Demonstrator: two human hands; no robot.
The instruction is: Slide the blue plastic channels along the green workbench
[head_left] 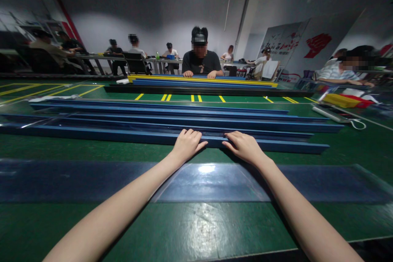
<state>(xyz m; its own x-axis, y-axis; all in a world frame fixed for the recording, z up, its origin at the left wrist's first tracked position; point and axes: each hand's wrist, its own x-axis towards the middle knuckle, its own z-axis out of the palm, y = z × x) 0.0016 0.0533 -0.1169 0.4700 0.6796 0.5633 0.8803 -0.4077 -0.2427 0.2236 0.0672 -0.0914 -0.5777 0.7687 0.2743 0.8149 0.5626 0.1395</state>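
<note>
A long blue channel strip (pixel 107 136) with raised edges runs across the green table in front of me. My left hand (pixel 187 145) grips its near edge, fingers hooked over the top and thumb along the front face. A short way to the right, my right hand (pixel 245 146) holds the same edge in a like manner. Both sets of fingertips are partly hidden inside the channel. Between my forearms and under them, a wide, flat, clear plastic strip (pixel 319 182) lies on the table, shiny in the light.
More blue channel strips (pixel 196 120) lie parallel just beyond. Farther back are a black strip (pixel 221 91) and a yellow strip (pixel 202 80), where a co-worker (pixel 201 63) rests both hands. A white cabled device (pixel 330 113) and a yellow-red tray (pixel 346 100) sit at right.
</note>
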